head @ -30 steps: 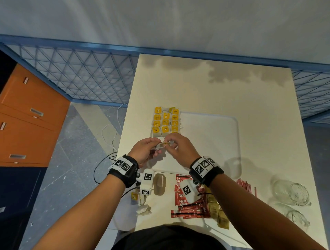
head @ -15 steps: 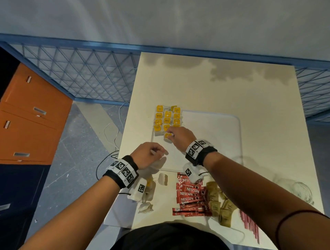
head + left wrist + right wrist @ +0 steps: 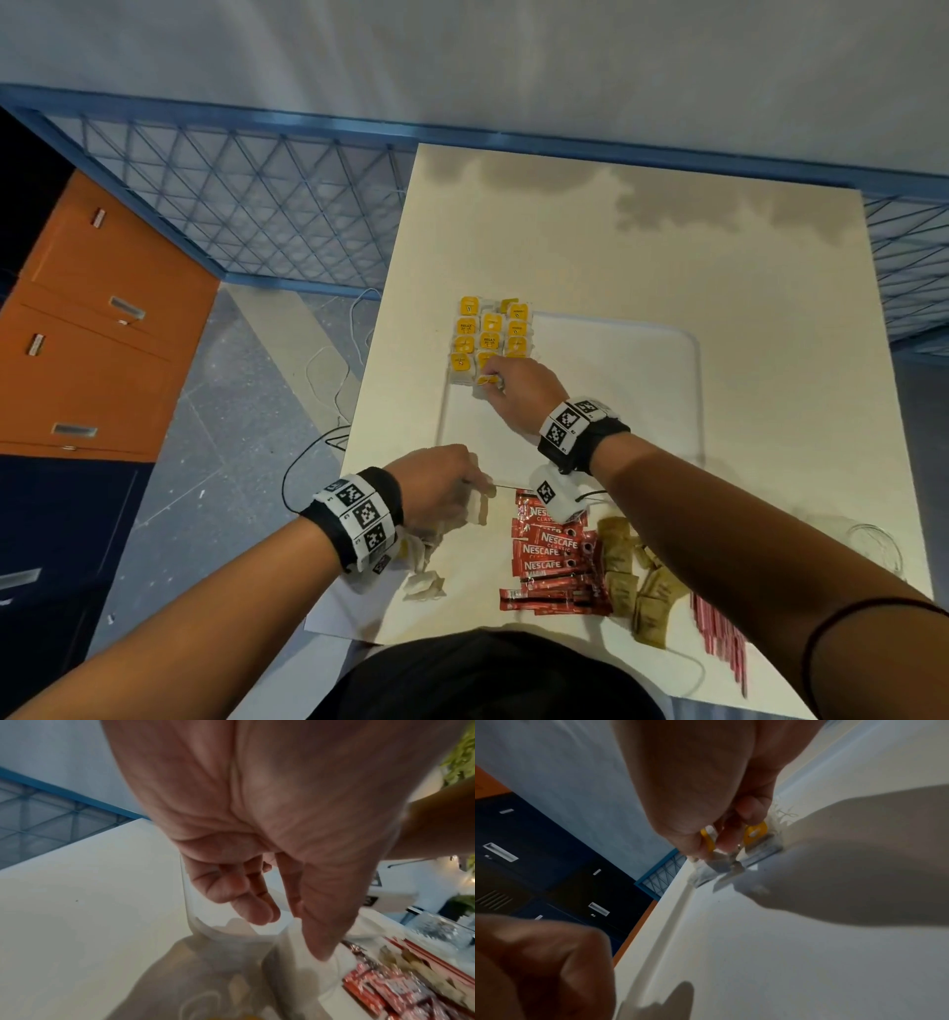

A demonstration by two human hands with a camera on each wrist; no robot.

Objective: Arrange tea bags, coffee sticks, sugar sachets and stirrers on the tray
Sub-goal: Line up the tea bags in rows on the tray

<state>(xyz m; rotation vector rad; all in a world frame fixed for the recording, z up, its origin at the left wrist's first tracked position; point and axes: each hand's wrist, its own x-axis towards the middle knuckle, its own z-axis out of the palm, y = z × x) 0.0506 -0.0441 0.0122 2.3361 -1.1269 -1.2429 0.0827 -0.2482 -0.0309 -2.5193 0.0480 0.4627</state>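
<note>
A white tray (image 3: 616, 370) lies on the cream table. Several yellow-tagged tea bags (image 3: 490, 331) sit in rows at its far left corner. My right hand (image 3: 490, 374) pinches one more tea bag (image 3: 485, 381) at the near end of those rows; the right wrist view shows the fingers closed on its yellow tag (image 3: 707, 838). My left hand (image 3: 464, 488) hovers over the tray's near left corner with fingers relaxed and nothing in them (image 3: 290, 935). Red coffee sticks (image 3: 549, 555), brown sugar sachets (image 3: 624, 562) and red stirrers (image 3: 719, 632) lie on the table near me.
Loose tea bags (image 3: 423, 586) lie at the near left table edge, under my left wrist. A clear glass (image 3: 875, 545) stands at the right. The table's left edge drops to a floor with cables. Orange cabinets (image 3: 92, 334) stand far left.
My hands, together over the tray's near edge a second ago, have parted. The right carried a tea bag forward to the rows; the left drew back toward the loose tea bags.
</note>
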